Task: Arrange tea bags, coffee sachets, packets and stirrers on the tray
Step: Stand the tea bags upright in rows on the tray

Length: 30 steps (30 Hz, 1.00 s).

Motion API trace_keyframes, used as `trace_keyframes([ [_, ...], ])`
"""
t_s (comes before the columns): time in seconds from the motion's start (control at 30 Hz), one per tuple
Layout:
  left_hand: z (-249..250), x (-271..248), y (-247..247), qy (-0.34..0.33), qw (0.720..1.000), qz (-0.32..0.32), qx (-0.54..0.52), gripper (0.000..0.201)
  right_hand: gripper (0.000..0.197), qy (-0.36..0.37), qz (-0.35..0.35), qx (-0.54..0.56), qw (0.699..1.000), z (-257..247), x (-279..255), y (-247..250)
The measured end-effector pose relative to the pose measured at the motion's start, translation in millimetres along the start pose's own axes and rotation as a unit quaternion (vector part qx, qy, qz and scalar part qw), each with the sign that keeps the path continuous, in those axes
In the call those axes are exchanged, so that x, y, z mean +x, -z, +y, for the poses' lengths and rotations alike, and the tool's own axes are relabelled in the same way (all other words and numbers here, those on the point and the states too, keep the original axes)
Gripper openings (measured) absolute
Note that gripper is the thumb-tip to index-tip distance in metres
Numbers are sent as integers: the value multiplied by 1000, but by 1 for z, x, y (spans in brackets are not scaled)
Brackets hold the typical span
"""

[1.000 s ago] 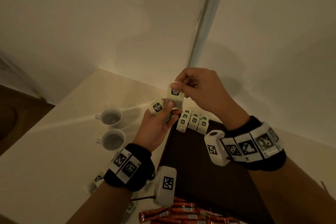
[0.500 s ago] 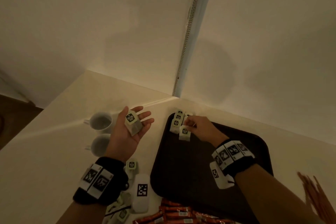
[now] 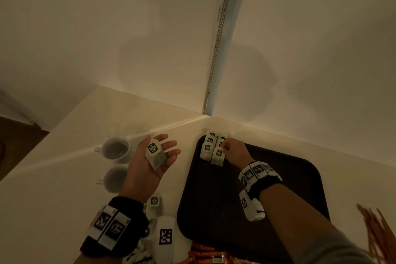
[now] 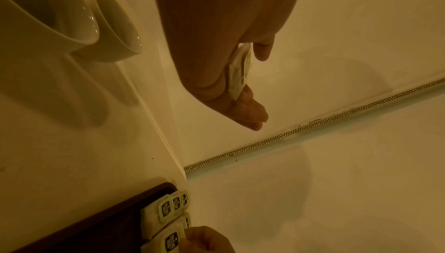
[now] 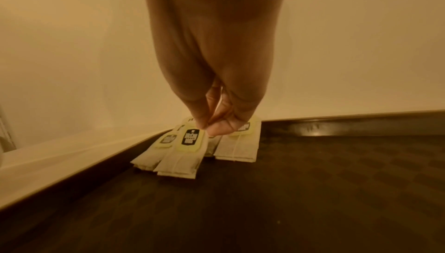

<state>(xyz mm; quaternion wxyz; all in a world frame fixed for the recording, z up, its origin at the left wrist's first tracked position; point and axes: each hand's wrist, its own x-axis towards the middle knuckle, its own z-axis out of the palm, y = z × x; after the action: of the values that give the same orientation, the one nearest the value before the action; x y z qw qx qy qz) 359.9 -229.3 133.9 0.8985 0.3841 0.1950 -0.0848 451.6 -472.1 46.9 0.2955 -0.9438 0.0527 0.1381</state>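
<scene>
My left hand point(image 3: 165, 150) is held palm up beside the tray, fingers straight, with one tea bag point(image 3: 155, 153) lying loose on it; the left wrist view shows that tea bag point(image 4: 238, 70) edge-on in the palm. My right hand point(image 3: 224, 149) is down at the far left corner of the dark brown tray point(image 3: 289, 182). There its thumb and forefinger pinch the tag of a tea bag point(image 5: 185, 152) that lies on the tray floor. Several more tea bags point(image 3: 209, 143) lie in overlapping rows beside it.
Two white cups point(image 3: 116, 150) stand on the counter left of my left hand. Loose tea bags point(image 3: 153, 201) lie under my left wrist, red coffee sachets point(image 3: 205, 255) lie in front of the tray, and wooden stirrers point(image 3: 377, 233) lie to its right. Walls close the corner behind.
My right hand carried a tea bag down from above my left hand to the tray's far left corner. My left hand opened flat with one tea bag on its palm.
</scene>
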Motion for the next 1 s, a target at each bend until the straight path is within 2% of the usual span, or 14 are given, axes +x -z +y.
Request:
trace_keyframes([
  [0.13, 0, 1, 2, -3, 1000, -7, 4, 46, 12, -7, 11, -8, 1000, 0, 7, -2],
  [0.27, 1, 1, 2, 5, 999, -25, 26, 62, 12, -16, 23, -11, 1000, 2, 10, -3],
  [0.33, 1, 1, 1, 13, 997, -37, 63, 71, 16, 4, 45, -11, 999, -6, 7, 1],
  [0.43, 3, 4, -7, 32, 991, -64, 113, 82, 16, 120, 71, 103, 985, -48, -14, 17],
  [0.5, 4, 5, -15, 26, 986, -82, 146, 86, 9, 239, 34, 178, 954, -87, -41, 34],
  [0.53, 5, 6, -20, 16, 982, -91, 162, 87, 10, 293, 3, 176, 940, -104, -54, 42],
  [0.6, 7, 4, -29, -8, 976, -112, 187, 85, 12, 371, -31, 148, 916, -128, -72, 53],
  [0.67, 11, 0, -36, -29, 972, -130, 194, 82, 12, 405, -22, 130, 905, -142, -81, 62],
  [0.73, 13, -3, -38, -65, 970, -140, 186, 74, 11, 411, -3, 108, 905, -150, -87, 71],
  [0.8, 12, -4, -36, -134, 960, -154, 194, 55, 9, 409, 17, 85, 908, -158, -93, 85],
  [0.87, 10, -5, -32, -198, 945, -160, 203, 49, 9, 401, 37, 78, 912, -166, -99, 99],
  [1.0, 7, -15, -40, -214, 943, -156, 201, 29, 10, 395, 62, 43, 916, -186, -112, 119],
])
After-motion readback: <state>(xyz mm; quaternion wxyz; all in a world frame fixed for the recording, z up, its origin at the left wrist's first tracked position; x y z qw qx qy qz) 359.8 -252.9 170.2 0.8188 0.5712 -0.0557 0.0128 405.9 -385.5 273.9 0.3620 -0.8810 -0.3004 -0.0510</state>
